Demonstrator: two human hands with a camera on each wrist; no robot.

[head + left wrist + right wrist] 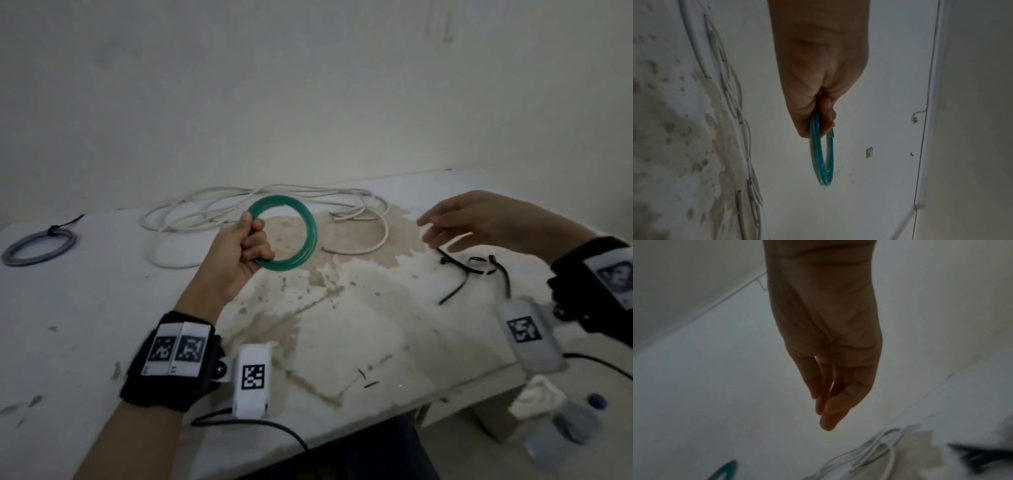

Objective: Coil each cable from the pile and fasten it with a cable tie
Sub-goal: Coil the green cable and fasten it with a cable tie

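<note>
tabletop [85, 325]: white, brown-stained | wall [308, 85]: pale, behind | bottle [565, 431]: lower right, below tabletop edge, blurred

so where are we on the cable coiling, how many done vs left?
Done: one grey coil lies far left on the table with a black tie fastened on it. In hand: the left hand grips a green coil, with no tie visible on it; the right hand hovers open above the loose black cable ties. Left: the white cable pile, still uncoiled.
</note>
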